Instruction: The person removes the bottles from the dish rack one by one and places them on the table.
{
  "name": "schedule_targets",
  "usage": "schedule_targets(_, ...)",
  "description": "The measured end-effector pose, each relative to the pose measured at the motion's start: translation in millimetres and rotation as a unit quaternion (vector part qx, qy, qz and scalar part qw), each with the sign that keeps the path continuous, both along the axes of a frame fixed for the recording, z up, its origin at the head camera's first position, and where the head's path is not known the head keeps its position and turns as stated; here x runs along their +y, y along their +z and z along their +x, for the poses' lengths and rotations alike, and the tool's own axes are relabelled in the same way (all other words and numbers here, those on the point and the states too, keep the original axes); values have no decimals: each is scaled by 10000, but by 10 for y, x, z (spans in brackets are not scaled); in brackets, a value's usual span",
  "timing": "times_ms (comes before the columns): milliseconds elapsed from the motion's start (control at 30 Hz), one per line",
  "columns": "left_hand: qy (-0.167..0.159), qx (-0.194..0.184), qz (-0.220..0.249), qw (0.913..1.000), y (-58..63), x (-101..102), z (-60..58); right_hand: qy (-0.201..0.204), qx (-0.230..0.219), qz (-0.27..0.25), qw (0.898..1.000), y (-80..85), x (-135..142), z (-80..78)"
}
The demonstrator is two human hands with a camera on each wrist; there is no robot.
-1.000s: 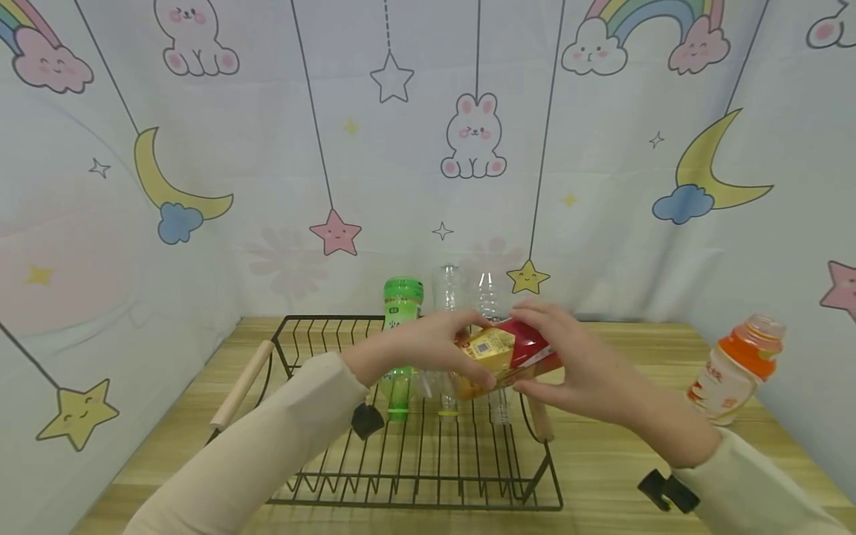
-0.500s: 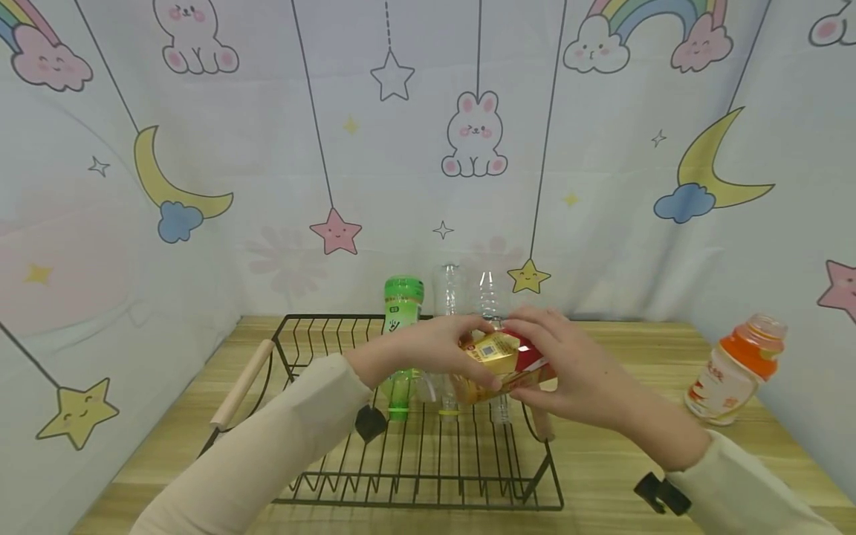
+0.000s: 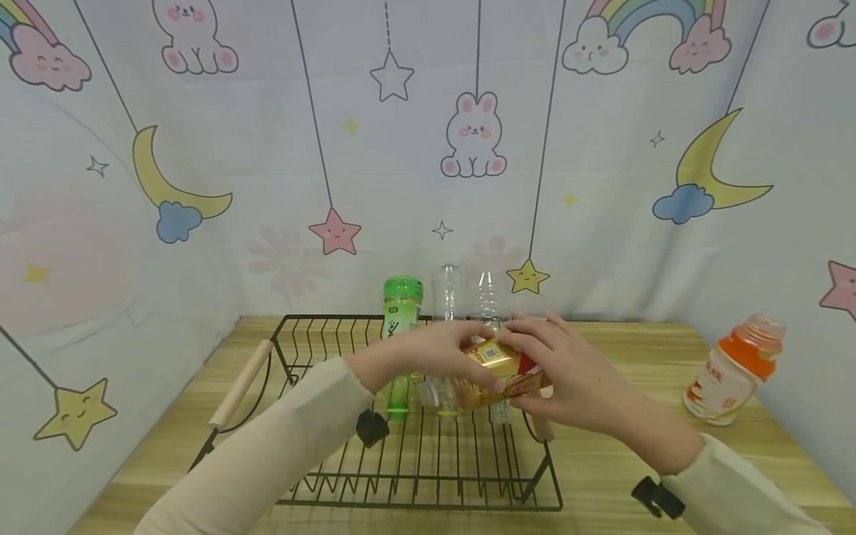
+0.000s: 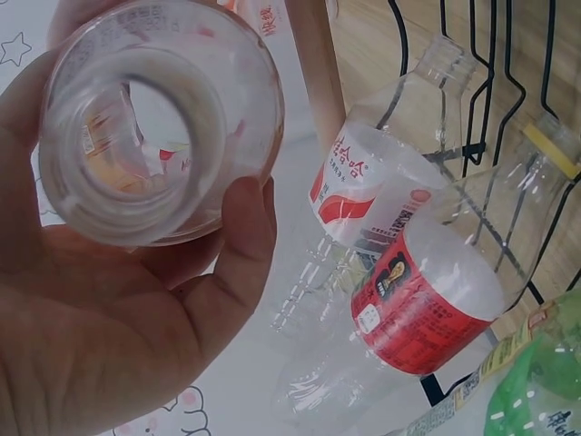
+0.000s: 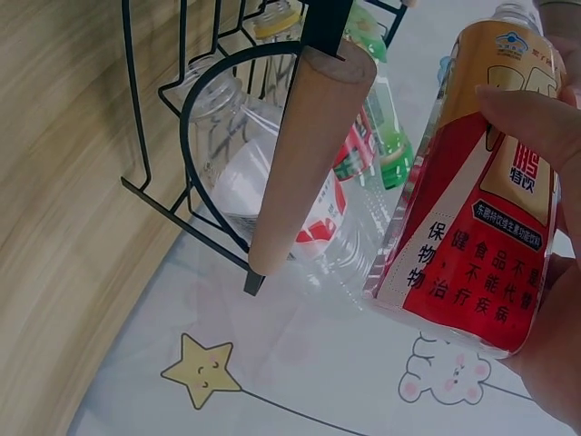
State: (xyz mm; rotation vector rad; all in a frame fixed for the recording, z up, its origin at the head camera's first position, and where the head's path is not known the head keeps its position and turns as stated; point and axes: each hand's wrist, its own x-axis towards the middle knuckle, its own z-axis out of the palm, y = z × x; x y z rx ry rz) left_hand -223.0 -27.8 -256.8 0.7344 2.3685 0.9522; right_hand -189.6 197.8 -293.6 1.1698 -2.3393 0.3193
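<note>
Both hands hold a plastic drink bottle with a gold and red label point(image 3: 488, 357), tilted in the air above the rack. My left hand point(image 3: 435, 351) curls its fingers and thumb round the neck end. In the left wrist view, the uncapped mouth of the bottle point(image 4: 207, 136) faces the camera. My right hand point(image 3: 568, 375) grips the other part of the bottle, over the red portion. Its thumb lies across the label in the right wrist view, where the bottle point(image 5: 463, 227) shows red, gold and white with black lettering.
The black wire dish rack point(image 3: 414, 506) with wooden handles point(image 3: 244, 383) holds a green bottle point(image 3: 403, 301) and two clear bottles, one with a red label point(image 4: 422, 304), the other with a white and red label point(image 4: 368, 195). An uncapped orange-necked bottle point(image 3: 725, 379) stands on the table at right.
Both hands have lowered slightly with the bottle, and the right hand has shifted a little left. Less of the label's red part shows. The rack and the other bottles stay put.
</note>
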Motion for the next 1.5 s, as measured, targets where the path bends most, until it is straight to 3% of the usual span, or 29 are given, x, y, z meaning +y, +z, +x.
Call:
schedule_targets(500, -41, 179, -178, 9997, -17, 7, 8, -50, 42, 69, 10000, -15, 1, -2)
schedule_targets(933, 104, 452, -204, 9987, 47, -57, -15, -254, 248, -47, 9994, 29, 76, 0)
schedule_targets(1167, 551, 447, 267, 9971, 67, -128, -10, -336, 345, -340, 9983, 18, 197, -19)
schedule_targets(1500, 1240, 734, 815, 9862, 51, -261, -97, -628, 303, -735, 9949, 12, 421, 13)
